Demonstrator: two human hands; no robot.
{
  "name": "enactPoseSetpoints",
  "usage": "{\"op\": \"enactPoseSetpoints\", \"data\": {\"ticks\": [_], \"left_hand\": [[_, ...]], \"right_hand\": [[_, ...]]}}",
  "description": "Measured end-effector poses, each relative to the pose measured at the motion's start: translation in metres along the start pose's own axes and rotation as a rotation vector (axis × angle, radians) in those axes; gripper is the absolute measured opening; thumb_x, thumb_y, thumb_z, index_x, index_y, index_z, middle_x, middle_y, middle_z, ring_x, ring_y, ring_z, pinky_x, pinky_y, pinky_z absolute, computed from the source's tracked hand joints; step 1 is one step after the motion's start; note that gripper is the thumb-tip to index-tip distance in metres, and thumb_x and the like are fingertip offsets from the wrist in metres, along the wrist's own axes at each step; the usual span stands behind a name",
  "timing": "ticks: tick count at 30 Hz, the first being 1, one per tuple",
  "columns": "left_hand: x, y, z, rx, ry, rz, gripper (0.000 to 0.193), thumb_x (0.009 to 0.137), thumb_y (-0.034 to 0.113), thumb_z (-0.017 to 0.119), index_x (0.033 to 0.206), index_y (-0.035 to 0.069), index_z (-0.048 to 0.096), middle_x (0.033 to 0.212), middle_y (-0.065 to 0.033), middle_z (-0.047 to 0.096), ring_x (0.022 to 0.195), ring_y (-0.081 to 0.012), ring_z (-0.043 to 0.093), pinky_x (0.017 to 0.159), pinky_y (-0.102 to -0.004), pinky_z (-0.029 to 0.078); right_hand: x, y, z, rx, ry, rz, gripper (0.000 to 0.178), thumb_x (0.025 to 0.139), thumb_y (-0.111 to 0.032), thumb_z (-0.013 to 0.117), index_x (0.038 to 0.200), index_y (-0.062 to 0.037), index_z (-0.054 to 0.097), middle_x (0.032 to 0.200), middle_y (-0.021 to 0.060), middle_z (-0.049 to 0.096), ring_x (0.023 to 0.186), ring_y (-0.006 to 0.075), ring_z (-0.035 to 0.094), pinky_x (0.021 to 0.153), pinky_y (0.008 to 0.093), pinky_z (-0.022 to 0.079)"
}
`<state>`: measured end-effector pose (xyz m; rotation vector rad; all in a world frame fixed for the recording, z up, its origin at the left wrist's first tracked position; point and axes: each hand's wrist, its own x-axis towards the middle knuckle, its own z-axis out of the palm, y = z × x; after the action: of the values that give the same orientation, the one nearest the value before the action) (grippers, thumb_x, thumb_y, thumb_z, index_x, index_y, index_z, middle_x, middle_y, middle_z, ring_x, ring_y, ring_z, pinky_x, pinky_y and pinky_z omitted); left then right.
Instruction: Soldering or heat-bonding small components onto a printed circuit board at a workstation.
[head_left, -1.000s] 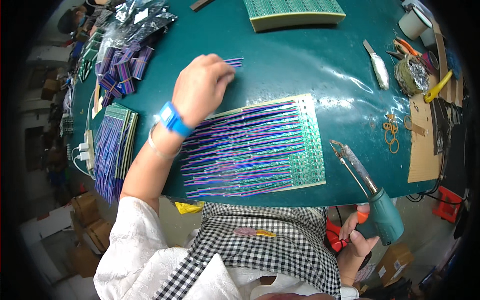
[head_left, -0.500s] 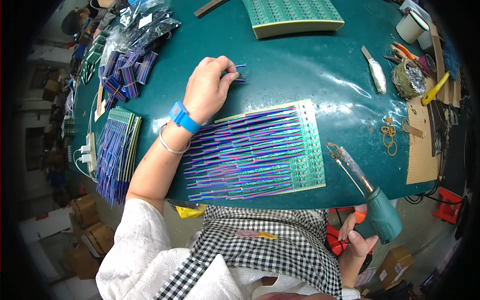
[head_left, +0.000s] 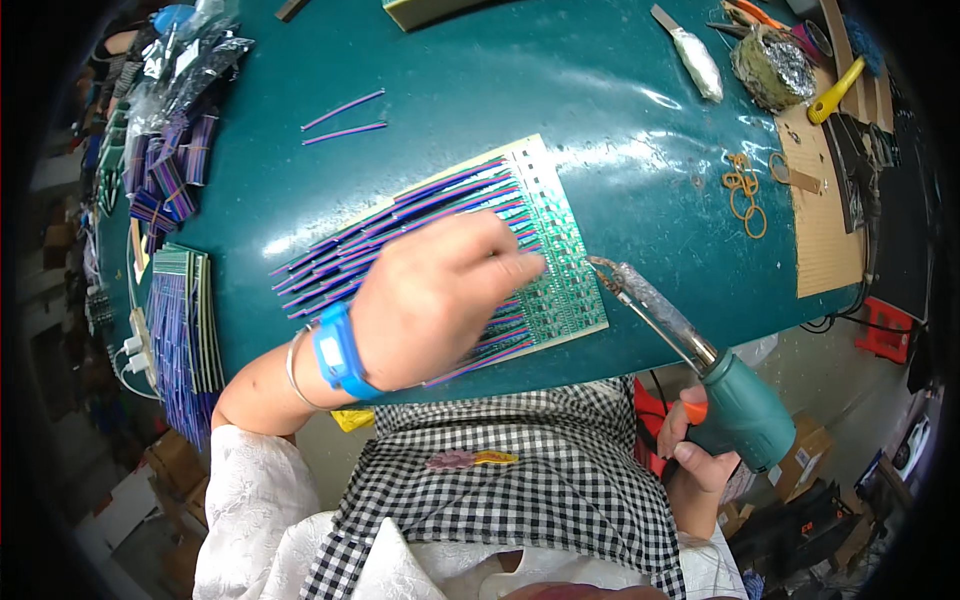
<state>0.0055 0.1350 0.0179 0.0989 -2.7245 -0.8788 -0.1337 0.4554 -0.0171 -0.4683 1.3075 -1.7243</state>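
Observation:
A green circuit board panel (head_left: 562, 262) lies on the table in front of me, with rows of blue, red and black wire strips (head_left: 420, 200) running left from its components. My left hand (head_left: 430, 290) is over the panel, thumb and fingers pinched together; whatever is between them is hidden. Wrapped around the handle of a teal soldering gun (head_left: 752, 412) with an orange trigger is my right hand (head_left: 702, 466). The gun's tip is at the panel's right edge; contact cannot be made out. Two loose wire strips (head_left: 345, 132) lie beyond the panel.
Finished-looking wired boards (head_left: 185, 330) are stacked at the left, below bundled wires (head_left: 170, 175) and plastic bags (head_left: 195, 60). At right are rubber bands (head_left: 745, 195), a foil-wrapped blade (head_left: 697, 62), a foil-topped lump (head_left: 775, 68) and cardboard (head_left: 825, 235). Another board stack (head_left: 430, 10) stands far off.
My left hand has come back from the loose wires to the panel, still pinched. The gun's tip is now closer to the panel's right edge. The whole view has shifted and turned.

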Motion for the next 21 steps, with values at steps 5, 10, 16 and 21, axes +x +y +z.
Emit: {"op": "enactPoseSetpoints", "data": {"ticks": [5,10,16,21], "left_hand": [[-0.012,-0.003,0.031,0.093,-0.015,0.034,0.034,0.067,-0.001,0.068,0.102,-0.001,0.072,0.088,-0.0099,0.061,0.076,-0.0251,0.064,0.062,-0.0348,0.053],[-0.017,-0.005,0.036,0.094,0.001,0.032,0.034,0.068,0.000,0.069,0.102,-0.002,0.072,0.087,-0.0098,0.061,0.074,-0.0249,0.063,0.060,-0.0347,0.052],[-0.018,-0.008,0.038,0.078,0.004,0.027,0.034,0.068,0.000,0.070,0.102,-0.003,0.072,0.087,-0.0099,0.061,0.072,-0.0247,0.062,0.059,-0.0351,0.052],[-0.020,-0.008,0.038,0.072,-0.002,0.028,0.035,0.067,-0.001,0.070,0.102,-0.005,0.071,0.087,-0.0110,0.061,0.071,-0.0252,0.062,0.058,-0.0357,0.052]], "right_hand": [[-0.004,-0.003,0.005,0.053,0.045,0.064,0.059,0.074,0.002,0.069,0.130,0.0092,0.054,0.069,0.0067,0.054,0.057,0.0142,0.051,0.053,0.0272,0.042],[-0.007,-0.001,0.003,-0.024,0.047,0.059,0.057,0.074,0.000,0.071,0.128,0.0099,0.055,0.070,0.0070,0.057,0.057,0.0134,0.051,0.054,0.0259,0.040],[-0.007,0.004,0.002,-0.123,0.071,0.134,0.055,0.072,0.000,0.069,0.125,0.0104,0.056,0.069,0.0063,0.058,0.058,0.0135,0.052,0.055,0.0253,0.040],[-0.005,0.002,0.007,-0.150,0.163,0.222,0.032,0.066,0.001,0.070,0.097,0.0038,0.064,0.068,0.0044,0.059,0.060,0.0153,0.055,0.057,0.0275,0.042]]}}
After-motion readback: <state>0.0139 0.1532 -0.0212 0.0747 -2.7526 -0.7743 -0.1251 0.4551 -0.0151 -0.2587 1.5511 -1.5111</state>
